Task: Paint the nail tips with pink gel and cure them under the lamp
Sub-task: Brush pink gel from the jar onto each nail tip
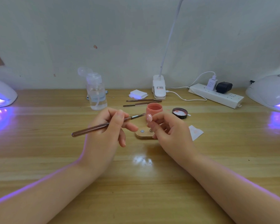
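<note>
Left hand (110,126) pinches a brown-handled brush (103,125) between thumb and fingers, handle angled down toward the left, bristles pointing right and ending just beside the nail tip (149,117). Right hand (166,128) holds that pale pink tip up with curled fingers, probably on a small stand, though the fingers hide the base. Under both hands sits a wooden holder (144,135) with a round metal spot on top. Open pink gel jar (154,109) stands right behind the tip; its black lid (180,112) lies upturned to the right. Two spare brushes (142,102) lie behind the jar. Clear pump bottle (96,92) back left, clip lamp (159,87) back centre, power strip (217,95) back right. Curing lamps glow purple at the table's left edge (2,94) and right edge (270,92). White wipe pads (138,94) beside the clip lamp.
</note>
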A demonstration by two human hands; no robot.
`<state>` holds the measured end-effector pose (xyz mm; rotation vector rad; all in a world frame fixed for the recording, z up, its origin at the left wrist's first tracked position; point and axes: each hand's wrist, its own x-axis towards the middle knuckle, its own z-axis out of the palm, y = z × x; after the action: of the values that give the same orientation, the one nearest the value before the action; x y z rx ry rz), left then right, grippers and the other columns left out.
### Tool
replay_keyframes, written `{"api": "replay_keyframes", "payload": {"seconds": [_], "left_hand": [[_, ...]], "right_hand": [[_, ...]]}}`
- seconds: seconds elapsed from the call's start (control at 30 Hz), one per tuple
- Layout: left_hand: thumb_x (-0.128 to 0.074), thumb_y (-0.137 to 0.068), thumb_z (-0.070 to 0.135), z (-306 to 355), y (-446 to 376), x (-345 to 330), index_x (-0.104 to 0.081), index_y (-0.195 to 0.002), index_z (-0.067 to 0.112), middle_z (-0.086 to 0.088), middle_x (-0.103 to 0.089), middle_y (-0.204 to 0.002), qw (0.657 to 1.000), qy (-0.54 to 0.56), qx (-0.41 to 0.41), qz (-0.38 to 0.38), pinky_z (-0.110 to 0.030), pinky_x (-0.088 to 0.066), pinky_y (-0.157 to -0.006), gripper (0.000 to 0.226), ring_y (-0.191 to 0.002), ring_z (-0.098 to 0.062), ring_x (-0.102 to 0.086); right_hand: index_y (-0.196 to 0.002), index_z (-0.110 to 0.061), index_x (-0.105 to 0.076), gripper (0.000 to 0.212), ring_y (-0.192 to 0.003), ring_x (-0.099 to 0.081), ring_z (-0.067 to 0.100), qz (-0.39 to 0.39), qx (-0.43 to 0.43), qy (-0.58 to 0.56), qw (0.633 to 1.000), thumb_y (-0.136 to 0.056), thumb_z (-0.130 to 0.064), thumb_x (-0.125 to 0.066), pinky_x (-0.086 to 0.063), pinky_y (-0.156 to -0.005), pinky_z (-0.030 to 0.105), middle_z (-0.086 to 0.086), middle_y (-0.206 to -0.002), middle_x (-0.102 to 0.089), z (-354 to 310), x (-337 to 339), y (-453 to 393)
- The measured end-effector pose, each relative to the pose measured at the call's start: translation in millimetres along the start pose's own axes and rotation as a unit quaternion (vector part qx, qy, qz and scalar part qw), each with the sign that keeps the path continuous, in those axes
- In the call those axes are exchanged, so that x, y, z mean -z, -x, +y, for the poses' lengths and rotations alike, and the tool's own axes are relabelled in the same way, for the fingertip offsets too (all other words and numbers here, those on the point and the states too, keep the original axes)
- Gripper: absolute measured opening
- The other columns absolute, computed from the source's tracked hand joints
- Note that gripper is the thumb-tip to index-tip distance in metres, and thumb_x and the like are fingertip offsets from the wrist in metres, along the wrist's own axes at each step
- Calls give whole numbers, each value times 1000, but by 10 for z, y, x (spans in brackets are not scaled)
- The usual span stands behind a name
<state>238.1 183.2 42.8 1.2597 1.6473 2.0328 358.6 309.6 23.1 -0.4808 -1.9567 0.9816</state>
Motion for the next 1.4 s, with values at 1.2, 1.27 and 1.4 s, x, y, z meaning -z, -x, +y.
{"api": "replay_keyframes", "payload": {"seconds": [1.2,1.27,1.4], "left_hand": [[-52,-99,20,41,35,-27,-61,-85,13,0,-74,-76,998,-41,-44,-26,-11,-39,-48,18,-44,-9,-50],[-50,-95,19,30,46,-22,-61,-82,10,-3,-73,-72,998,-31,-44,-44,-11,-39,-48,19,-45,-10,-51],[-46,-92,20,15,46,-11,-59,-80,10,-5,-71,-68,998,-18,-49,-26,-15,-41,-48,20,-46,-13,-52]], "right_hand": [[-85,-29,-66,7,-63,-60,23,-4,-15,14,1000,-89,-24,-67,-50,-66,49,-9,-73,-67,-16,13,10],[-85,-29,-66,7,-63,-59,23,-4,-15,18,1000,-89,-24,-67,-50,-66,48,-7,-73,-67,-17,12,9],[-82,-32,-64,10,-62,-59,24,2,-14,21,1000,-89,-26,-67,-50,-64,47,-3,-72,-67,-22,9,9]]}}
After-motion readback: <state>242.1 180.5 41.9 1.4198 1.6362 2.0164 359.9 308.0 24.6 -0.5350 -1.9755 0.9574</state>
